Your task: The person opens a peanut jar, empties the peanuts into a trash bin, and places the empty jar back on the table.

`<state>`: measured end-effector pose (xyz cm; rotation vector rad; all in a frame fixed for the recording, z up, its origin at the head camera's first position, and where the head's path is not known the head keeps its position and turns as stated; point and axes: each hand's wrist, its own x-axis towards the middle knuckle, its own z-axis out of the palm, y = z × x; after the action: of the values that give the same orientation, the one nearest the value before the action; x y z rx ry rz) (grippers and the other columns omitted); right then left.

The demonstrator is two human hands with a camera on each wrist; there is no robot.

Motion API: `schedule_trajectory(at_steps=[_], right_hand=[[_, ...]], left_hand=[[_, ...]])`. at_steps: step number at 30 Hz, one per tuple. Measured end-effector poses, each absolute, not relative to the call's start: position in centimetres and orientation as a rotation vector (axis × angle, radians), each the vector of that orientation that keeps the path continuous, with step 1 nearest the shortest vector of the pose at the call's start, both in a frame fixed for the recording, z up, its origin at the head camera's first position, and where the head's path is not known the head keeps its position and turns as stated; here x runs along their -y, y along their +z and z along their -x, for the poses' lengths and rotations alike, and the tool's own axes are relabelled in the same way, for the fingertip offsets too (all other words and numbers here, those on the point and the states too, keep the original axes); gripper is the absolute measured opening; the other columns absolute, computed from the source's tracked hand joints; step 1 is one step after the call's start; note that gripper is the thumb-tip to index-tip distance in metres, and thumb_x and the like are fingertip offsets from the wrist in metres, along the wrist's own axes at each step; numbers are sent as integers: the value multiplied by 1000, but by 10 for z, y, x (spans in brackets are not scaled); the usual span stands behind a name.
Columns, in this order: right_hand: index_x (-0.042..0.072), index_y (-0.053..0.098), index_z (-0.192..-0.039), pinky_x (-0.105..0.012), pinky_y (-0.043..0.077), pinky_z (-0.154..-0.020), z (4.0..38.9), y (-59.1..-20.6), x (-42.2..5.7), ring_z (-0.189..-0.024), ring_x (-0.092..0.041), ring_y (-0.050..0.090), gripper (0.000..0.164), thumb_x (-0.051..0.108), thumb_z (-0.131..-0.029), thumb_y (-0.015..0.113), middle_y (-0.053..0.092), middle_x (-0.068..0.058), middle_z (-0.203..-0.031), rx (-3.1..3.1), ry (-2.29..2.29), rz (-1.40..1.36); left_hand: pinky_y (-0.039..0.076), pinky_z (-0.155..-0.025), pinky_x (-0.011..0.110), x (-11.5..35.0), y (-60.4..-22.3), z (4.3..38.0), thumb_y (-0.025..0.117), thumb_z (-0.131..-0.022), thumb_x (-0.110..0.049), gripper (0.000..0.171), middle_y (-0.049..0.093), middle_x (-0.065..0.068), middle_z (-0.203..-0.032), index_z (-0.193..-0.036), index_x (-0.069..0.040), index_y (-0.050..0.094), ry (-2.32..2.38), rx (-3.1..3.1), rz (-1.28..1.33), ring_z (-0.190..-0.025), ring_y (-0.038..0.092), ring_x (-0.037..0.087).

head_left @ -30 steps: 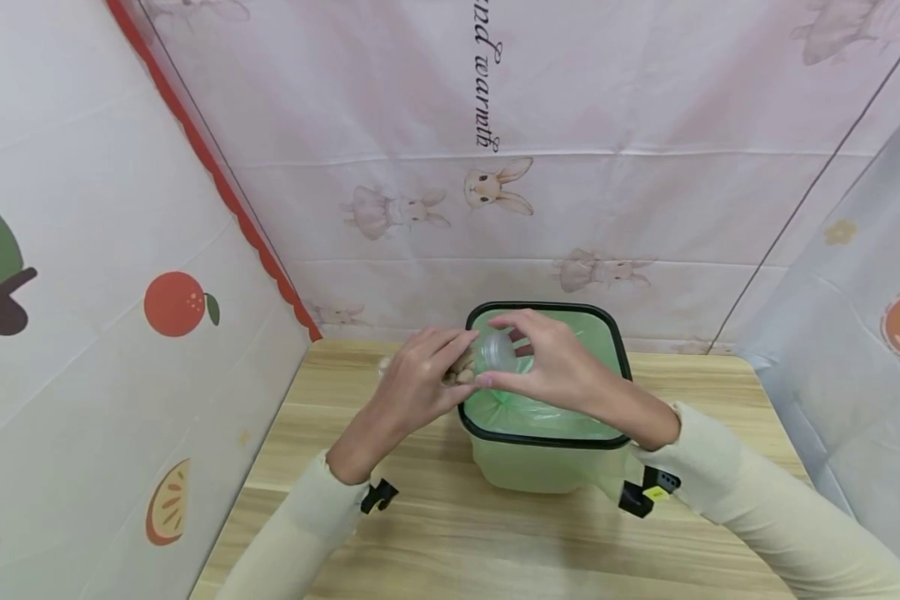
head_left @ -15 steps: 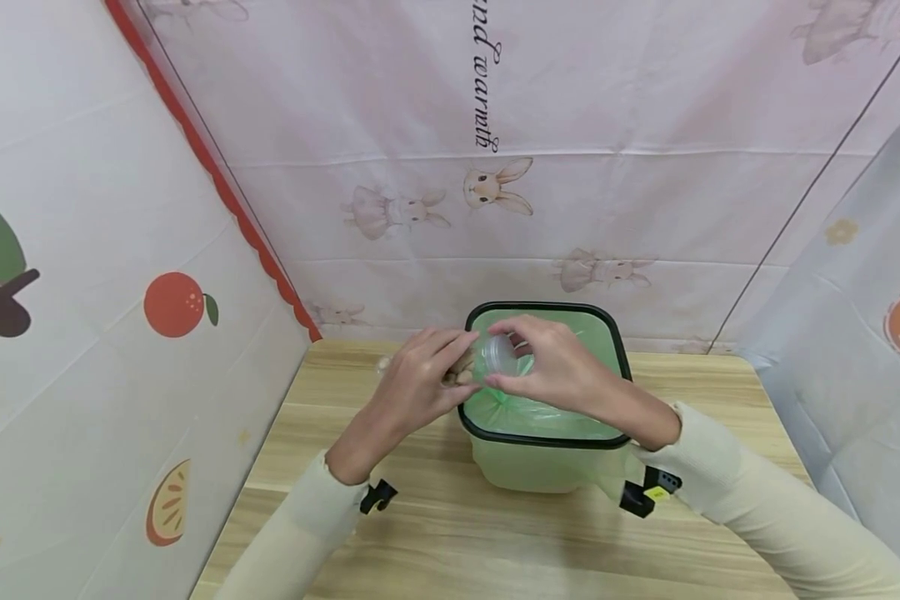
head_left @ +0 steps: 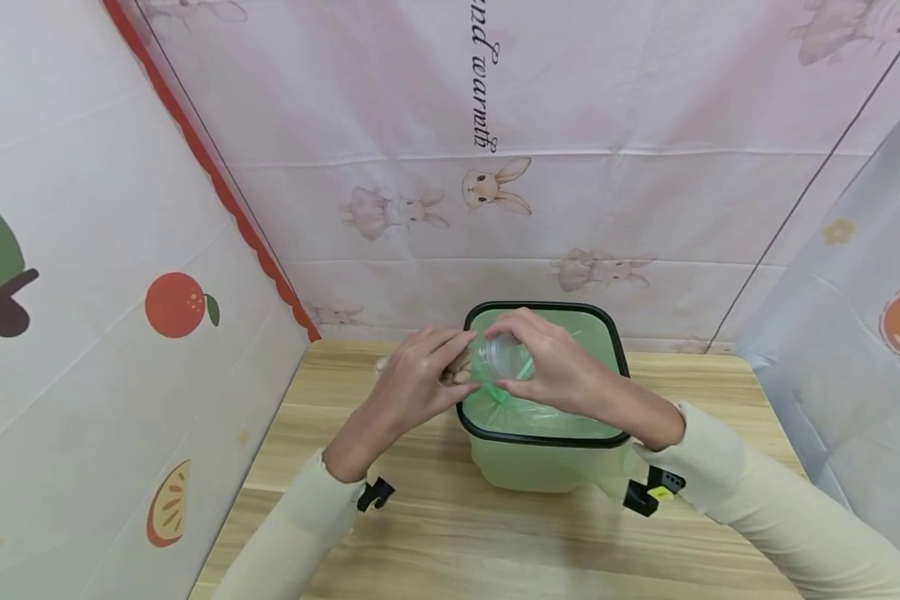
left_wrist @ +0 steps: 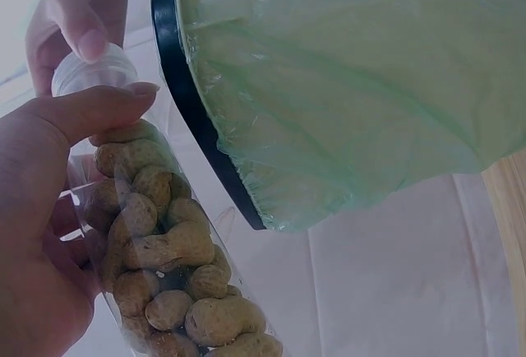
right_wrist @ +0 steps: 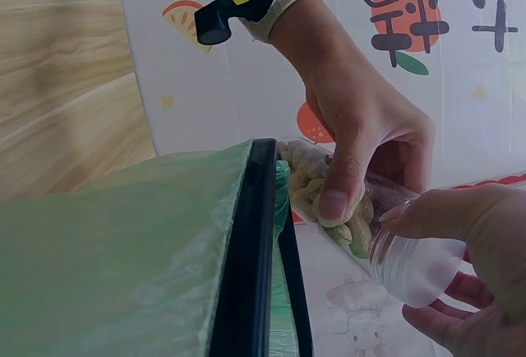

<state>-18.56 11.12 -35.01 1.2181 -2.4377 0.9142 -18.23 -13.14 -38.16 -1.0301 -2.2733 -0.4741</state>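
Note:
A clear plastic jar [right_wrist: 380, 252], tilted on its side, is full of peanuts in their shells [left_wrist: 170, 246]. My left hand [head_left: 418, 373] grips its body, with the thumb across the top near the neck in the left wrist view. At the jar's other end is a translucent lid [right_wrist: 429, 273]. My right hand [head_left: 558, 362] has its thumb and fingers curled round that lid. In the head view the hands cover much of the jar. The lidded end is over the left part of a bin [head_left: 540, 468].
A green plastic bag [head_left: 562, 417] lines the bin, held by a black rim [head_left: 543, 442]. The bin stands on a wood-grain table [head_left: 420, 533]. Printed cloth walls [head_left: 390, 125] enclose the back and sides.
The right hand's fingers shift on the lid; its thumb sits slightly farther right now. My left hand and the jar stay almost in place.

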Motion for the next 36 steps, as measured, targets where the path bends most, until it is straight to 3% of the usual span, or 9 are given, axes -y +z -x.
schedule_trajectory(at_steps=[28,36], right_hand=[[2,67,-127,-40,63,-86,186,-347,-152,-101,-26,73,62,16,-73,94,69,-13,-125,2343,982,-1107],[0,68,-126,-29,60,-89,185,-350,-170,-104,-26,72,62,9,-70,95,71,-13,-124,2338,1011,-1008]], left_hand=[[57,-96,40,129,-385,185,95,-74,-27,70,73,8,-122,-135,-6,67,-423,2250,1034,-108,68,25],[58,-92,40,130,-387,187,96,-72,-30,74,73,7,-123,-136,-9,66,-369,2217,1029,-108,67,25]])
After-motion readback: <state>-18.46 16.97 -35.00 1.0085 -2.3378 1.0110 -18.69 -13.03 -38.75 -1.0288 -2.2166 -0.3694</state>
